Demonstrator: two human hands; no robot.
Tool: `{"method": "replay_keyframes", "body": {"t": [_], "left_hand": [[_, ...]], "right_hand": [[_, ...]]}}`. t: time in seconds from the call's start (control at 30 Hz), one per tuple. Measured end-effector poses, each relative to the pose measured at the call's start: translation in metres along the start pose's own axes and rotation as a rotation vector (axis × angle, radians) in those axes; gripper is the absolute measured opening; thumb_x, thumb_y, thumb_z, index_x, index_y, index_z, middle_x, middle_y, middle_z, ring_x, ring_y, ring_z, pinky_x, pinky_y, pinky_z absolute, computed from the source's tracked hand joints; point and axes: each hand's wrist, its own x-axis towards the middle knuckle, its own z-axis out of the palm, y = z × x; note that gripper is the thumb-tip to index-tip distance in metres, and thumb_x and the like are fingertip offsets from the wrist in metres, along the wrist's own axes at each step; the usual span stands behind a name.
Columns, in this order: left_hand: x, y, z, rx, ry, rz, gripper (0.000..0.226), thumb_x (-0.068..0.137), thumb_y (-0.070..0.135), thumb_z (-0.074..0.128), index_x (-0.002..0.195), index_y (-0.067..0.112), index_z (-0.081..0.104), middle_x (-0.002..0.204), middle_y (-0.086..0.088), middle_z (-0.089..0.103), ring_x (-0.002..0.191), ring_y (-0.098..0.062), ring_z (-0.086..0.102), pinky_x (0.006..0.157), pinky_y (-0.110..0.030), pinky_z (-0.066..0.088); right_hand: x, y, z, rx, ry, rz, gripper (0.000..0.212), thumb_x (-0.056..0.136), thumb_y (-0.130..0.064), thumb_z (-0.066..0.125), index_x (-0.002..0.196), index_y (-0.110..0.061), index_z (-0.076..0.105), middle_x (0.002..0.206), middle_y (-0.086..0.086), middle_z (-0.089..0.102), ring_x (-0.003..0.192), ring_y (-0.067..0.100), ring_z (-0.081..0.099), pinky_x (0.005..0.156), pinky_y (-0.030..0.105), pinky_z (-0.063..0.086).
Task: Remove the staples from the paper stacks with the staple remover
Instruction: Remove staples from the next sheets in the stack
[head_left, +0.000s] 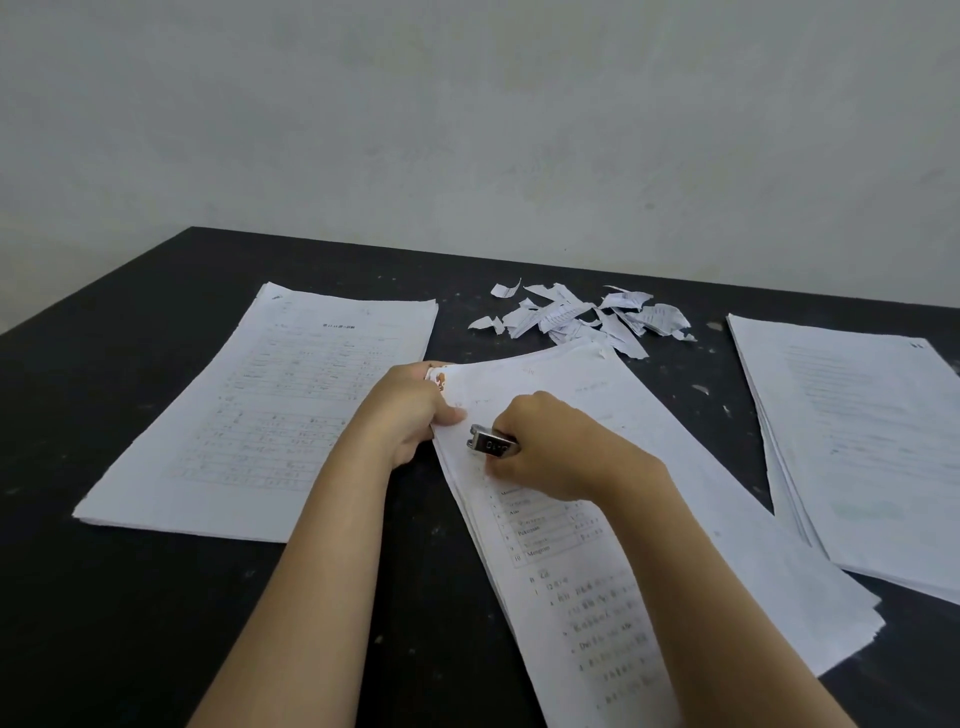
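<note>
A white printed paper stack (613, 519) lies slanted across the middle of the black table (156, 623). My left hand (410, 410) pinches its upper left edge, thumb on top of the sheets. My right hand (556, 447) grips a small metal staple remover (491, 444), whose tip points left and rests on the stack just right of my left thumb. No staple can be made out under the tool.
A second paper stack (270, 410) lies flat at the left, a third stack (862, 441) at the right edge. A heap of torn paper scraps (582, 317) sits behind the middle stack. A pale wall (467, 130) rises behind the table's far edge.
</note>
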Motion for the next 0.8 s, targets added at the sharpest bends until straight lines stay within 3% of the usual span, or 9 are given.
{"method": "replay_keyframes", "body": {"t": [0.13, 0.2, 0.3, 0.37, 0.4, 0.47, 0.53, 0.6, 0.8], "left_hand": [[0.000, -0.003, 0.000, 0.023, 0.034, 0.017, 0.036, 0.075, -0.021, 0.056, 0.099, 0.006, 0.063, 0.102, -0.016, 0.067, 0.097, -0.033, 0.062, 0.090, -0.044, 0.052], [0.001, -0.005, 0.001, 0.045, 0.071, 0.047, 0.036, 0.073, -0.020, 0.059, 0.096, 0.008, 0.063, 0.101, -0.015, 0.066, 0.097, -0.033, 0.061, 0.090, -0.048, 0.051], [-0.001, -0.006, 0.005, 0.069, 0.119, 0.159, 0.047, 0.069, -0.021, 0.062, 0.079, 0.024, 0.064, 0.099, -0.007, 0.064, 0.096, -0.029, 0.059, 0.088, -0.046, 0.052], [-0.002, -0.007, 0.009, 0.118, 0.134, 0.236, 0.051, 0.069, -0.023, 0.058, 0.069, 0.028, 0.067, 0.102, -0.004, 0.066, 0.098, -0.025, 0.059, 0.084, -0.037, 0.053], [-0.002, -0.008, 0.012, 0.143, 0.146, 0.263, 0.053, 0.070, -0.023, 0.056, 0.067, 0.028, 0.068, 0.102, -0.002, 0.066, 0.097, -0.022, 0.059, 0.078, -0.029, 0.052], [-0.001, -0.008, 0.017, 0.206, 0.174, 0.303, 0.053, 0.073, -0.022, 0.052, 0.069, 0.028, 0.071, 0.099, 0.001, 0.064, 0.092, -0.015, 0.056, 0.065, -0.015, 0.043], [0.000, -0.009, 0.020, 0.258, 0.201, 0.322, 0.049, 0.076, -0.020, 0.049, 0.079, 0.021, 0.076, 0.093, 0.004, 0.061, 0.083, -0.010, 0.054, 0.063, -0.013, 0.040], [0.002, -0.009, 0.021, 0.277, 0.217, 0.322, 0.045, 0.078, -0.018, 0.050, 0.087, 0.016, 0.076, 0.093, 0.004, 0.061, 0.087, -0.012, 0.054, 0.066, -0.015, 0.041], [0.004, -0.011, 0.016, 0.199, 0.172, 0.323, 0.047, 0.074, -0.018, 0.055, 0.087, 0.023, 0.074, 0.097, 0.000, 0.068, 0.092, -0.018, 0.060, 0.077, -0.025, 0.050]], "right_hand": [[-0.004, -0.006, 0.007, -0.116, -0.027, -0.015, 0.034, 0.085, -0.027, 0.055, 0.059, -0.019, 0.036, 0.062, -0.002, 0.041, 0.051, 0.012, 0.039, 0.046, 0.025, 0.025], [-0.001, -0.003, 0.006, -0.028, -0.013, -0.003, 0.034, 0.087, -0.027, 0.053, 0.059, -0.014, 0.038, 0.062, -0.002, 0.041, 0.051, 0.011, 0.038, 0.046, 0.024, 0.027], [0.013, 0.014, -0.010, 0.562, 0.358, 0.127, 0.029, 0.091, -0.023, 0.049, 0.066, -0.009, 0.045, 0.059, 0.002, 0.041, 0.046, 0.012, 0.034, 0.038, 0.019, 0.030], [0.029, 0.029, -0.028, 0.920, 0.657, 0.302, 0.022, 0.087, -0.014, 0.051, 0.066, -0.009, 0.045, 0.061, 0.008, 0.039, 0.046, 0.015, 0.034, 0.038, 0.021, 0.028], [0.038, 0.036, -0.037, 1.008, 0.715, 0.372, 0.023, 0.084, -0.009, 0.051, 0.063, -0.010, 0.042, 0.060, 0.010, 0.039, 0.045, 0.016, 0.034, 0.040, 0.022, 0.028], [0.055, 0.048, -0.047, 1.006, 0.623, 0.457, 0.021, 0.080, -0.005, 0.054, 0.063, -0.009, 0.041, 0.058, 0.010, 0.042, 0.043, 0.018, 0.035, 0.044, 0.025, 0.029], [0.067, 0.054, -0.050, 0.873, 0.424, 0.504, 0.017, 0.076, -0.002, 0.057, 0.065, -0.006, 0.044, 0.057, 0.011, 0.043, 0.043, 0.019, 0.035, 0.047, 0.028, 0.030], [0.076, 0.056, -0.048, 0.748, 0.288, 0.530, 0.020, 0.075, -0.001, 0.059, 0.062, -0.004, 0.046, 0.054, 0.012, 0.044, 0.043, 0.020, 0.036, 0.047, 0.029, 0.033], [0.086, 0.057, -0.047, 0.735, 0.264, 0.535, 0.025, 0.070, 0.006, 0.057, 0.050, -0.002, 0.044, 0.053, 0.013, 0.046, 0.043, 0.022, 0.037, 0.044, 0.027, 0.035]]}}
